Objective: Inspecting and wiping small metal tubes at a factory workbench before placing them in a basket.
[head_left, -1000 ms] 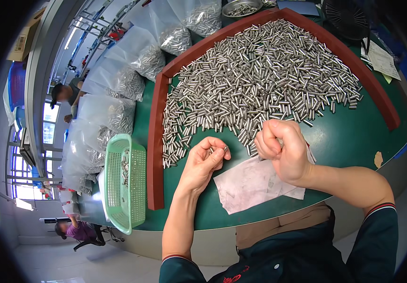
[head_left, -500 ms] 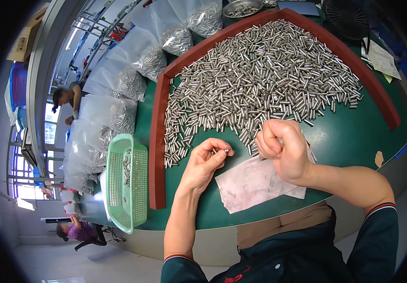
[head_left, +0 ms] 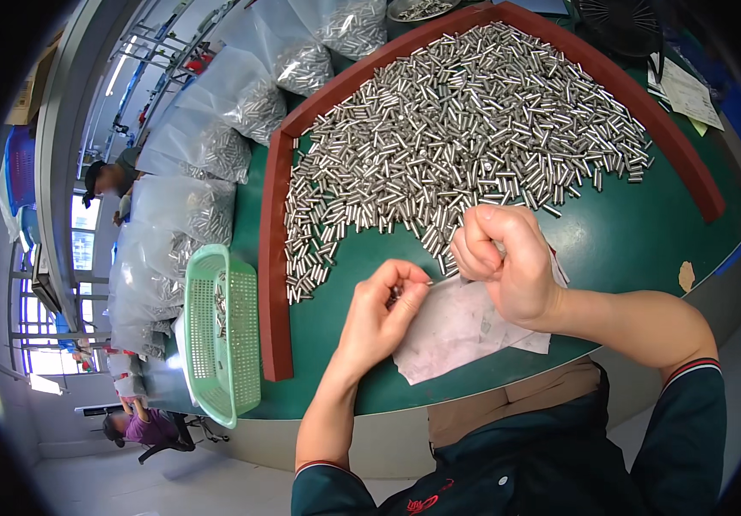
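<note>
Head: pins (head_left: 474, 120) short of table's near edge (head_left: 388, 410).

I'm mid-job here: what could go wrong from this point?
The metal pins in the curled left hand might slip out and drop near the cloth.
The red frame is open on the near side, so loose pins from the pile could roll toward the edge of the table.

I see silver pins (head_left: 474, 120), dark-red frame (head_left: 275, 258), green table (head_left: 620, 249), mint gridded basket (head_left: 248, 344), grey-smudged pale-pink cloth (head_left: 439, 331), dark sleeves (head_left: 684, 439), red-white trim (head_left: 690, 368).
</note>
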